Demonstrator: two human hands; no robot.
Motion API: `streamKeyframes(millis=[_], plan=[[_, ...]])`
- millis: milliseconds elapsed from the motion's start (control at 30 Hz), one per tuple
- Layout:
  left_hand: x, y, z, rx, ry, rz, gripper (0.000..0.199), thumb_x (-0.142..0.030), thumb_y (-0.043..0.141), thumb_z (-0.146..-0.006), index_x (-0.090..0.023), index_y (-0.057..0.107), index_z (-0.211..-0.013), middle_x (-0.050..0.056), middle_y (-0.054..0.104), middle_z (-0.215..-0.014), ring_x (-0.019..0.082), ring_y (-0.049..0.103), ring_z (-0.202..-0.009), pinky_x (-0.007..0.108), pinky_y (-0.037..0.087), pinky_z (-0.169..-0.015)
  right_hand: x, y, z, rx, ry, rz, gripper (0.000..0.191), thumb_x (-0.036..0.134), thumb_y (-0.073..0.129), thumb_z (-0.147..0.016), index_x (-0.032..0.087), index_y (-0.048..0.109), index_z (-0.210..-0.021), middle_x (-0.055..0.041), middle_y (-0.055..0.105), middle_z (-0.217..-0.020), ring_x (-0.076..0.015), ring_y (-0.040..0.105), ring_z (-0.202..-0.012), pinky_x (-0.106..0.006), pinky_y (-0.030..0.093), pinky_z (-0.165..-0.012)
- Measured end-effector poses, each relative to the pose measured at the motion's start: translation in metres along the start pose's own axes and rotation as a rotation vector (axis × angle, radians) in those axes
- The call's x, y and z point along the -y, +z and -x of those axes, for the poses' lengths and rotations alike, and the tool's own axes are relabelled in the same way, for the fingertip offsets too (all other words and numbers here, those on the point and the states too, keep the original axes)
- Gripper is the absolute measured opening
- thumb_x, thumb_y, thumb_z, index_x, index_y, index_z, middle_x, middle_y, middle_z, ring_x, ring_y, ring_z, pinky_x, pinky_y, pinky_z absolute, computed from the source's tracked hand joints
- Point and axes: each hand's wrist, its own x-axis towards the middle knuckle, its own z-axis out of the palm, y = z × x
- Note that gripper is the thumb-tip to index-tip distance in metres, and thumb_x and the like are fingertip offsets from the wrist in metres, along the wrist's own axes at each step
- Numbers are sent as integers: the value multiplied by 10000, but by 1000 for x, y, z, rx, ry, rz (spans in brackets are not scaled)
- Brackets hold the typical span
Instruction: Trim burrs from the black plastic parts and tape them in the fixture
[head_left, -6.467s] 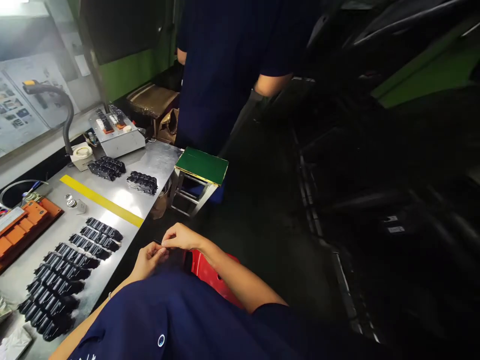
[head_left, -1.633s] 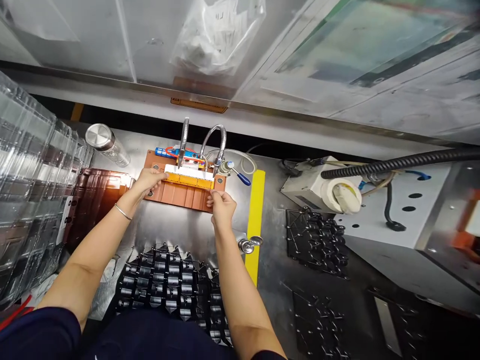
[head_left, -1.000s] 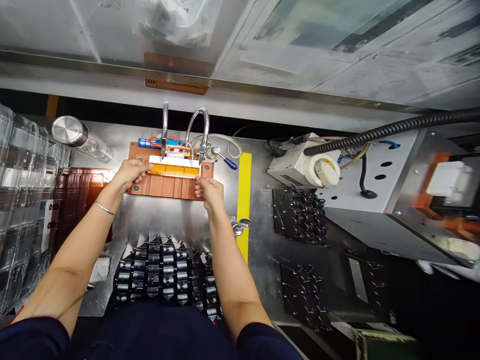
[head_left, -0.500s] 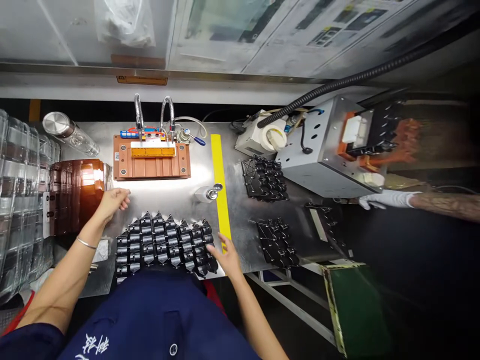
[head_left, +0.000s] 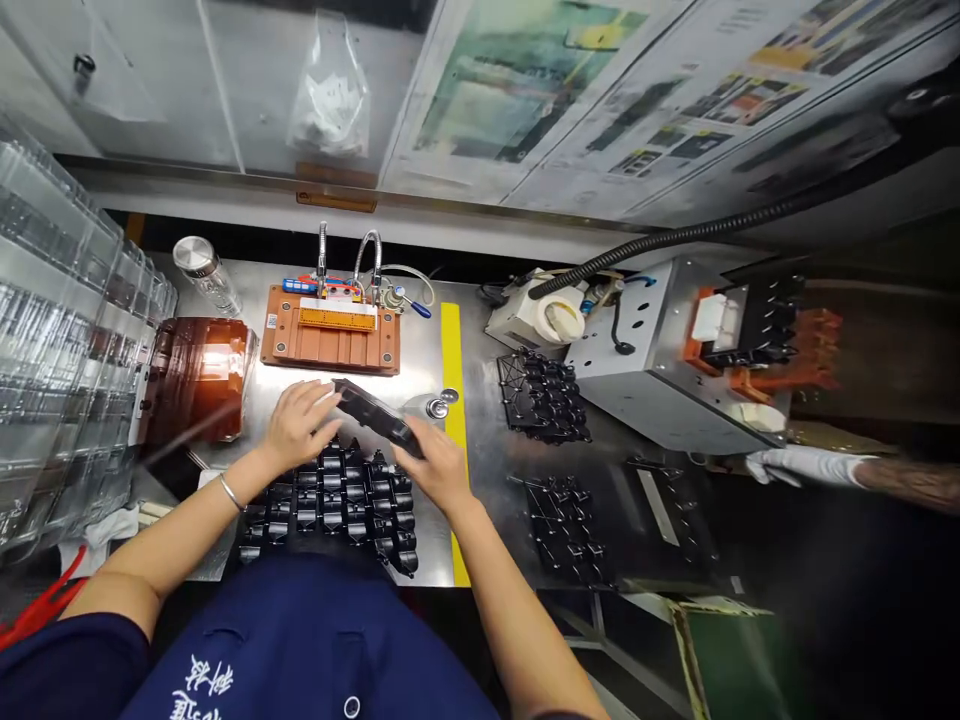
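Observation:
A long black moulded plastic part is held tilted above the bench between my two hands. My right hand is closed around its right end. My left hand has its fingers at the left end, with the thumb below. Under and in front of my hands lie several rows of the same black ribbed parts. Just beyond them is a brown fixture block with an orange strip on it. Close to my right hand stands a small bottle with a metal top.
An amber plastic box and stacked clear trays stand at the left, near a glass flask. Yellow tape crosses the bench. More black parts lie right, by a grey machine; a co-worker's gloved hand is beside it.
My right hand has lifted a black part from the right end of the rows. My left hand has moved right to the part's other end. The camera view has shifted and tilted.

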Motion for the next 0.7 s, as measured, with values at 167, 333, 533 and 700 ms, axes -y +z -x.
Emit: streamKeyframes(millis=[167, 333, 533, 700], plan=[[32, 17, -48, 93, 125, -344, 315, -312, 496, -916, -181, 626, -1171, 137, 624, -1261, 292, 502, -1233, 551, 272, -1085, -11, 62, -112, 174, -347, 125, 281, 308, 526, -900, 160, 651, -1103, -150, 644, -1232, -254, 573, -1202, -483, 415, -1049], [72, 36, -79, 176, 97, -452, 285, -215, 438, -928, -173, 645, -1118, 145, 646, -1208, 276, 552, -1151, 498, 378, -1014, -38, 96, -127, 169, -321, 203, 258, 215, 445, -938, 154, 643, -1091, -150, 651, -1222, -249, 553, -1220, -521, 383, -1045], [97, 54, -104, 204, 77, -404, 352, -113, 387, -918, -162, 614, -1182, 162, 591, -1292, 271, 498, -1242, 505, 377, -1041, -72, 62, -154, 50, -165, 279, 313, 319, 462, -936, 154, 625, -1146, -135, 654, -1198, -248, 552, -1177, -442, 428, -1013], [98, 64, -105, 201, 64, -432, 415, -84, 334, -915, -144, 565, -1255, 164, 552, -1349, 284, 468, -1289, 548, 363, -1049, -101, 31, -199, 222, 229, 698, 370, 228, 434, -936, 72, 554, -1249, -211, 616, -1202, -298, 571, -1064, -416, 474, -862]])
